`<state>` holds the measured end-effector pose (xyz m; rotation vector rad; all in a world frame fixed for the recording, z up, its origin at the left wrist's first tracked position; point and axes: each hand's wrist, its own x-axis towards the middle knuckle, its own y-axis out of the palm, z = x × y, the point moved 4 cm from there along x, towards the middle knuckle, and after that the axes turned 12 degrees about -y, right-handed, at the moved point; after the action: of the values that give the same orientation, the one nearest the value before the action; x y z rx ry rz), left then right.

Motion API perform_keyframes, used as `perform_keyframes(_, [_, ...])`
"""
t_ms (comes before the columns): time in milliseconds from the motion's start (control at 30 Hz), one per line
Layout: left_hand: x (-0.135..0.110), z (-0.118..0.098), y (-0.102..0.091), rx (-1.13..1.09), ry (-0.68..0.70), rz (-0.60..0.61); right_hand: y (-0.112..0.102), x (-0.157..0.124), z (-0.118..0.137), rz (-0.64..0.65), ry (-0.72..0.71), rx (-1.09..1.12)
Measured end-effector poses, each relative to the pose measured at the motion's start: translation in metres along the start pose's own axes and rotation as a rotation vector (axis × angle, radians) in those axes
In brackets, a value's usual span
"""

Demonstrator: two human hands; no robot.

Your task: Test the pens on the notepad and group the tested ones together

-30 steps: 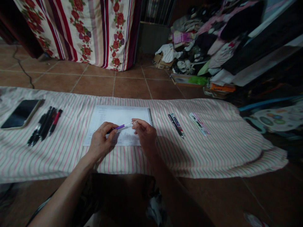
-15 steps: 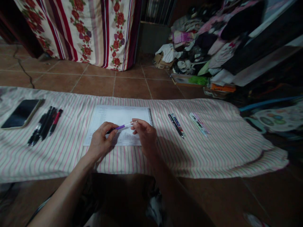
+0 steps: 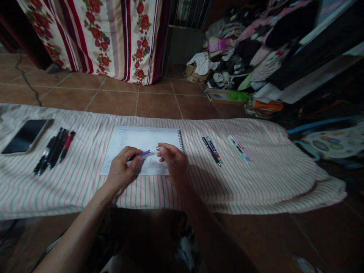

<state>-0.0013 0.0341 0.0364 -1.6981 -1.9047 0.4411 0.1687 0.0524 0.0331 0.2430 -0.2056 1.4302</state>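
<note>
A slim pen [image 3: 145, 153] with a dark end and a purple section is held slantwise above the notebook. My left hand [image 3: 123, 163] is closed round its dark and purple part. From the purple section a thin whitish tube [image 3: 154, 149], which looks like a pen refill, runs to the right. Its far end is pinched between the thumb and fingertips of my right hand [image 3: 174, 159]. Whether the tube is still joined inside the purple part I cannot tell. Beneath both hands lies an open spiral notebook [image 3: 142, 135], its wire binding on the right.
Left of the notebook are several black pens with a red one [image 3: 67, 147] and a phone [image 3: 25, 136]. Dark pens [image 3: 211, 151] and pastel pens [image 3: 239, 148] lie to the right. A striped cloth [image 3: 264, 178] covers the surface. Clothes are piled beyond.
</note>
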Motion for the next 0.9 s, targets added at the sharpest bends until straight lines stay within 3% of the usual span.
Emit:
perform_keyframes(533, [0.0,0.003,0.001,0.008,0.019,0.001,0.001,0.001,-0.003,0.019,0.004,0.012])
perform_keyframes(900, [0.002,0.005,0.001,0.008,0.003,-0.016,-0.01,0.004,0.002,-0.073,-0.115,-0.061])
